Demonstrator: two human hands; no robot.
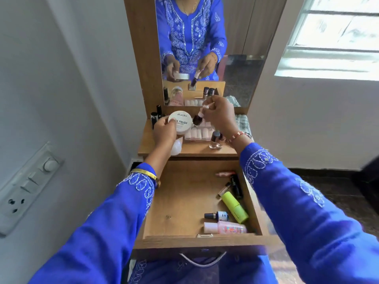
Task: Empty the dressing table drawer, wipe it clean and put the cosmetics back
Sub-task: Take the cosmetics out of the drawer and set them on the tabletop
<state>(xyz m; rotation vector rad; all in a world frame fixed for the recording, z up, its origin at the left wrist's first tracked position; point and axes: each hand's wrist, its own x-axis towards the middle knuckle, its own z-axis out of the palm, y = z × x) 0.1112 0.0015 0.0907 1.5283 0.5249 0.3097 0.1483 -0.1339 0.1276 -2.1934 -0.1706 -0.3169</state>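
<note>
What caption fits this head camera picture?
Left hand holds a white tub, right hand a nail polish bottle, above the open drawer.

The open drawer [184, 201] has bare wood across its left and middle floor, so a hand could reach in there from above. Its right side is crowded: a green tube [234, 207], a small dark-capped bottle [217, 216], a pink bottle [225, 228] and dark tubes near the back corner. The shelf [196, 149] above is packed with bottles and a clear tray [200, 133], and both hands hover over it; only its front edge looks free, though blur makes that uncertain.
</note>
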